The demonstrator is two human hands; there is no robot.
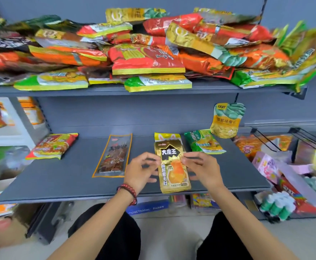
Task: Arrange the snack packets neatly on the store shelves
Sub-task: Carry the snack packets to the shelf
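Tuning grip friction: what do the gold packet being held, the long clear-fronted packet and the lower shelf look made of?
The gold packet: likely metallised plastic film, glossy; it glints and creases. The long packet: apparently clear plastic film with an orange border; contents show through. The lower shelf: matte grey, perhaps painted metal; flat, no glare, material uncertain.

The gold packet reads "大魔王" and "麻酱素毛肚". The blue box under the shelf reads "FUNCTIONAL PAPER", faintly.
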